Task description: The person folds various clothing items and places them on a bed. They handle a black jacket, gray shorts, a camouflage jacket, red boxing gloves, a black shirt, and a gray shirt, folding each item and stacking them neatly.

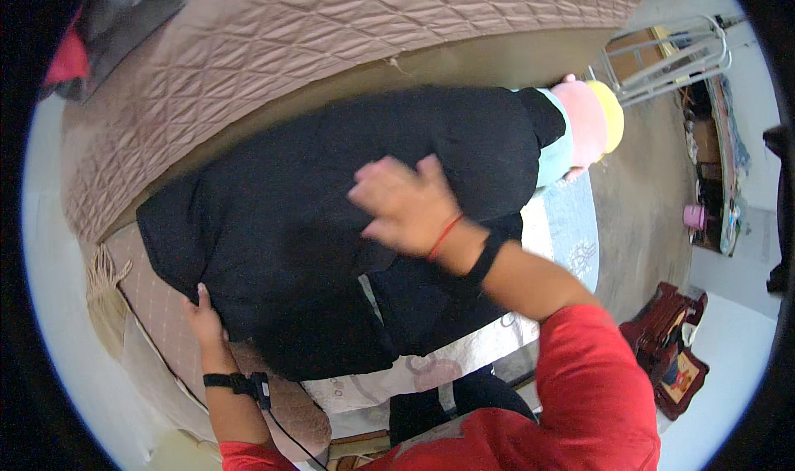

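Note:
A large black garment (331,156) lies spread over a bed-like surface, its cut too bunched to name. At its lower left edge is my left hand (205,315), with the cloth edge gripped between thumb and fingers; part of the fingers is hidden. My right hand (406,206) is over the middle of the garment, fingers spread and smeared by motion, holding nothing. Whether it touches the cloth I cannot tell. A narrow pale gap (373,299) shows between two parts of the garment's near side.
A round pink, yellow and light-blue plush-like thing (580,123) sits at the garment's right end. Under the garment is a white patterned sheet (489,338). A quilted pink-beige cover (331,32) rises along the far side. Metal rails (675,65) and dark red wooden furniture (662,330) stand at right.

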`<move>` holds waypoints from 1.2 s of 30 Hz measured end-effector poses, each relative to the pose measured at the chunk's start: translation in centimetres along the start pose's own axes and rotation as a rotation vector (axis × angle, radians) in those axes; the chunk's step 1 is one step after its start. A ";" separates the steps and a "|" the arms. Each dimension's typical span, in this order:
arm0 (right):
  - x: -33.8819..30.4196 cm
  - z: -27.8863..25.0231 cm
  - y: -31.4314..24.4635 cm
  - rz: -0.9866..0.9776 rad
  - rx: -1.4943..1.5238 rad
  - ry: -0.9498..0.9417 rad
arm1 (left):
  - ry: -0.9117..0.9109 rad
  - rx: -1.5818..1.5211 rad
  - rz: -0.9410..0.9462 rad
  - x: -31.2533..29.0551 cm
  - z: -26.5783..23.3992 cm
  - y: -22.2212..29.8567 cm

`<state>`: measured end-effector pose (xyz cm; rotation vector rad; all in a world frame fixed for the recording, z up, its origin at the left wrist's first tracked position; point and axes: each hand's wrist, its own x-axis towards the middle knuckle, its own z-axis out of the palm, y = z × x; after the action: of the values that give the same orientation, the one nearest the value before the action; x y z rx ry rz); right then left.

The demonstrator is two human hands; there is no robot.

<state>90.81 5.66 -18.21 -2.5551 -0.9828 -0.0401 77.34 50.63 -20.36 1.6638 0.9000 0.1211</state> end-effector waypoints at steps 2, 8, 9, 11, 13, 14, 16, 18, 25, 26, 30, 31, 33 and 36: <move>-5.7 -2.6 10.7 0.312 -0.174 0.042 | 0.029 0.091 0.016 0.3 0.2 -0.2; -18.8 -12.1 21.1 1.429 -0.642 0.400 | 0.220 0.500 0.010 0.2 0.9 -0.9; -17.1 -12.5 19.0 1.088 -0.576 0.507 | 0.185 0.535 0.014 0.2 0.8 -0.9; -11.5 -11.1 13.3 0.685 -0.279 0.629 | 0.172 0.562 0.027 0.2 0.3 -0.9; -6.3 -8.7 6.5 0.366 -0.097 0.136 | 0.156 0.540 0.027 0.4 0.0 -0.9; -4.8 -7.4 3.1 0.204 -0.119 -0.032 | 0.143 0.553 0.018 0.6 0.0 -0.9; -2.6 -4.9 3.1 0.054 -0.064 -0.058 | 0.118 0.606 -0.019 0.8 0.2 -1.0; -2.9 -4.4 7.5 0.442 -0.063 -0.237 | 0.239 0.934 0.065 0.5 0.2 -0.4; -3.4 -3.6 8.0 0.604 -0.196 0.027 | 0.328 1.136 0.881 -3.1 3.5 5.8; -2.3 -3.8 7.8 0.654 -0.198 -0.077 | 0.283 1.073 1.028 -3.3 4.2 7.2; 1.1 -3.0 7.9 0.704 -0.255 -0.270 | 0.279 1.000 1.272 -2.6 8.5 9.6; 1.4 -2.5 8.0 0.709 -0.262 -0.302 | 0.277 0.934 1.338 -1.9 9.1 9.8; 1.3 -1.5 8.7 0.704 -0.254 -0.339 | 0.161 1.299 1.108 -0.5 9.3 9.3; 0.9 -0.2 9.7 0.698 -0.248 -0.312 | 0.024 1.338 0.496 2.0 8.7 7.4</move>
<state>97.76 -0.39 -21.29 -3.0517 -0.1293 0.4682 86.88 44.76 -17.43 3.1161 0.5302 -0.1794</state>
